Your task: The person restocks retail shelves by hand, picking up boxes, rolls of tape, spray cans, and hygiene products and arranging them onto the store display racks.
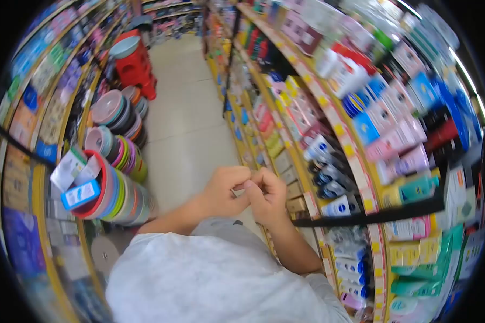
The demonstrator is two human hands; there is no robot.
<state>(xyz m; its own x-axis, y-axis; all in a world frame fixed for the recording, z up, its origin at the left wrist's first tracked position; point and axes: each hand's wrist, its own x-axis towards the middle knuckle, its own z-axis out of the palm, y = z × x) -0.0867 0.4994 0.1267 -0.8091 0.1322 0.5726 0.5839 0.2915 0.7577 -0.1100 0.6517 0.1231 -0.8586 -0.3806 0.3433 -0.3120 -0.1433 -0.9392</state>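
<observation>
My left hand (225, 189) and my right hand (267, 198) meet in front of my body, above the aisle floor. Both have curled fingers, and their fingertips touch at the middle. The thumb of my right hand presses in towards the fingers of my left. Whatever may lie between the fingertips is hidden or too small to name. Below the hands is my light grey shirt (210, 274). Closest on the right are shelves with dark-capped bottles (331, 180) and a white tube with a blue label (337, 207).
Tall shelves (355, 177) of boxed and bottled toiletries line the right side. On the left stand stacked coloured basins (118, 199), with boxes in the top one. Farther along are red plastic stools (134, 64) carrying a pale blue bowl (124, 47). A tiled floor (180, 113) runs between.
</observation>
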